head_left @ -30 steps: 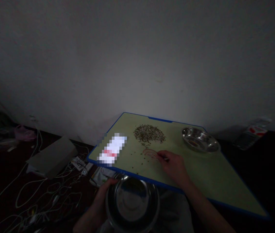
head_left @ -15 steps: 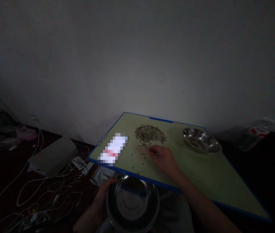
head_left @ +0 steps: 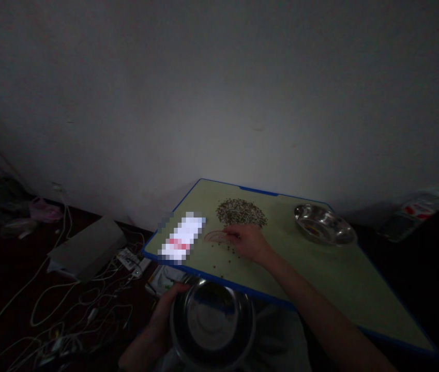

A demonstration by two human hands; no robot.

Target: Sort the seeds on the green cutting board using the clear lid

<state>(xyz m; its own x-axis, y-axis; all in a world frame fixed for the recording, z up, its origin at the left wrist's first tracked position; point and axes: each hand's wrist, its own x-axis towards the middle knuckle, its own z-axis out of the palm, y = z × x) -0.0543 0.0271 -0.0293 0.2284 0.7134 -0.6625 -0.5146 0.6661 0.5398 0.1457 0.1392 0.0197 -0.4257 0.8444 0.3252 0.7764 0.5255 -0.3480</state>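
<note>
My left hand (head_left: 162, 316) grips the rim of a steel bowl (head_left: 212, 323) just below the table's front edge. The bowl's shiny inside faces up; part of my left hand's fingers is hidden. Over the pale green table (head_left: 331, 281), my right hand (head_left: 248, 242) pinches a thin, see-through piece with a reddish curved edge (head_left: 214, 236). Its exact kind is unclear in the dim light. Just beyond that hand lies a pile of small dark and pale seed-like grains (head_left: 240, 211). A few loose grains (head_left: 230, 249) are scattered on the near side.
Another steel bowl (head_left: 324, 225) stands at the table's right side. A blurred-out bright phone-like object (head_left: 182, 238) lies at the left. Tangled white cables (head_left: 87, 310) and a grey box (head_left: 89, 248) are on the floor. The wall (head_left: 242, 103) rises behind the table.
My right hand has moved slightly left and away from me with the see-through piece, closer to the grain pile. My left hand and its bowl stay nearly in place.
</note>
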